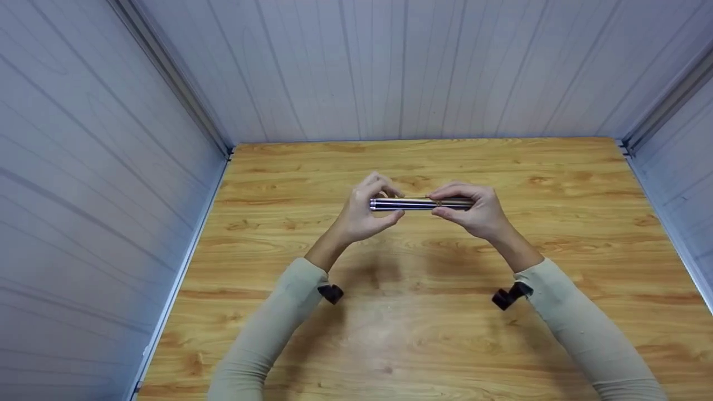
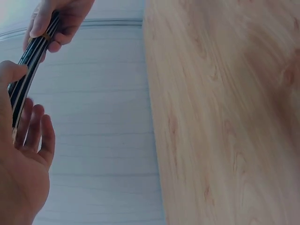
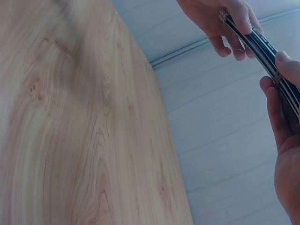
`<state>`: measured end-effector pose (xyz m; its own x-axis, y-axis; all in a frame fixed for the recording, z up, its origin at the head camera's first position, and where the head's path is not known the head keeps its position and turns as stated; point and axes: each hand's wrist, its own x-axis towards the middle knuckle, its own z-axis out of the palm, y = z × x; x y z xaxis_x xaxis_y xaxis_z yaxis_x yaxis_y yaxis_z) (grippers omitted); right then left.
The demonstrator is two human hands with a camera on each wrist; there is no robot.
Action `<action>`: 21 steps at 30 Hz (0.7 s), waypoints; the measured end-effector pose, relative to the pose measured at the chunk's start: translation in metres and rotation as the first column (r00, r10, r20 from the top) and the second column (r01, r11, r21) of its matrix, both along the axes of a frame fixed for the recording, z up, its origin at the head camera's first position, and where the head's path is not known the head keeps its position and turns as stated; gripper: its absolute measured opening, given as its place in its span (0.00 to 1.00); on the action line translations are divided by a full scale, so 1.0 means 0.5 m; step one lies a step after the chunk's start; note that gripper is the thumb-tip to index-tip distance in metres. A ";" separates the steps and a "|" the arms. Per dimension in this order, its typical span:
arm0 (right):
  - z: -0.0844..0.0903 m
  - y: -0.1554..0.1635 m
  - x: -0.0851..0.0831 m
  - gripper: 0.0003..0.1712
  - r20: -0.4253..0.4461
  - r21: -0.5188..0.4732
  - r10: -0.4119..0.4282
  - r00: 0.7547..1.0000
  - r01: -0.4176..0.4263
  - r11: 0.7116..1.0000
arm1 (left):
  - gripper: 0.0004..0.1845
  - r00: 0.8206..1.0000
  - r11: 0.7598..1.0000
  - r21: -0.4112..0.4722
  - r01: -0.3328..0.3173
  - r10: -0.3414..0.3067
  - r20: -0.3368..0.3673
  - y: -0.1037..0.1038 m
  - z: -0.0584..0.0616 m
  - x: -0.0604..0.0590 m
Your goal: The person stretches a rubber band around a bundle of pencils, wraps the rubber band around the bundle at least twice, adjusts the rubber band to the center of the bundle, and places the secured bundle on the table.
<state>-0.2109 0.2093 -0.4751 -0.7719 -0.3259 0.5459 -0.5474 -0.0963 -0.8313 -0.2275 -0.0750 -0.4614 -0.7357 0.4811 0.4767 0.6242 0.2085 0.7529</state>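
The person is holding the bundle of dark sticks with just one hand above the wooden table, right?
Not quite. Both hands hold it: the left hand and the right hand each pinch one end of the bundle of dark sticks above the wooden table, as the head view shows.

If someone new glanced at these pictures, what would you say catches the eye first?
First, the two hands meeting above the middle of the wooden table: the left hand and the right hand each pinch one end of a dark, shiny bundle of rods, held level between them. A yellowish band circles the bundle near the right hand's end. Pale panelled walls close in the table on three sides.
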 end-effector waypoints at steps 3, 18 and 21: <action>0.000 -0.004 0.000 0.14 0.002 -0.005 0.015 1.000 -0.015 1.000 | 0.13 1.000 0.997 0.080 0.014 -0.016 0.022 0.008 -0.003 0.002; 0.003 0.020 0.000 0.19 -0.037 0.053 -0.042 0.998 0.044 0.998 | 0.08 0.999 0.971 0.240 -0.002 -0.009 0.045 0.006 -0.017 -0.006; 0.002 0.017 0.003 0.15 -0.032 0.054 -0.044 0.999 0.046 0.997 | 0.09 0.997 0.970 0.243 0.008 -0.026 0.070 0.010 -0.016 -0.002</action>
<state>-0.2097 0.2178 -0.4739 -0.7697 -0.3215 0.5516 -0.5753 -0.0256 -0.8176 -0.2283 -0.0698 -0.4696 -0.7655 0.3702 0.5263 0.5679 0.0042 0.8231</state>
